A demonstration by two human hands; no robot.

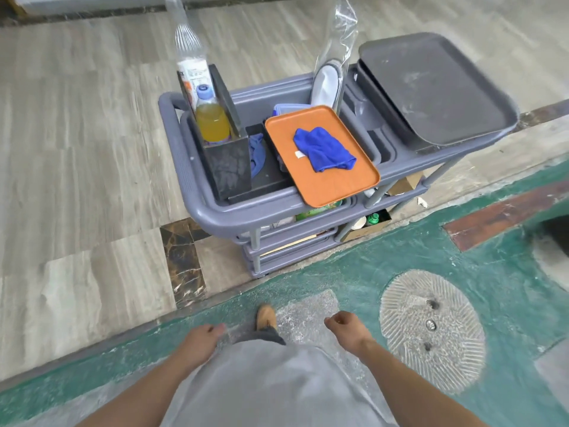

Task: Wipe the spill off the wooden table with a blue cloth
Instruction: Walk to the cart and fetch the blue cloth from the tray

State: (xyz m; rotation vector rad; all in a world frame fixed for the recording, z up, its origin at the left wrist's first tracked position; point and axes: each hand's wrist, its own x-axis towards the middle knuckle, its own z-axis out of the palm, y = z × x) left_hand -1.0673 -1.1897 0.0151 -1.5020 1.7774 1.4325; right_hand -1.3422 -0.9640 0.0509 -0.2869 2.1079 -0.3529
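A crumpled blue cloth (323, 149) lies on an orange tray (332, 183) atop a grey plastic cart (215, 217). Both of my hands hang low in front of my body, well short of the cart. My left hand (203, 335) has loosely curled fingers and holds nothing. My right hand (343, 323) is curled into a loose fist with nothing in it. No wooden table or spill is in view.
A black box (228, 171) on the cart holds a bottle of orange liquid (211, 118). Dark grey trays (437, 87) are stacked at the cart's right end. A second blue cloth (257, 152) lies beside the box. A round stone disc (431, 331) sits in the green floor.
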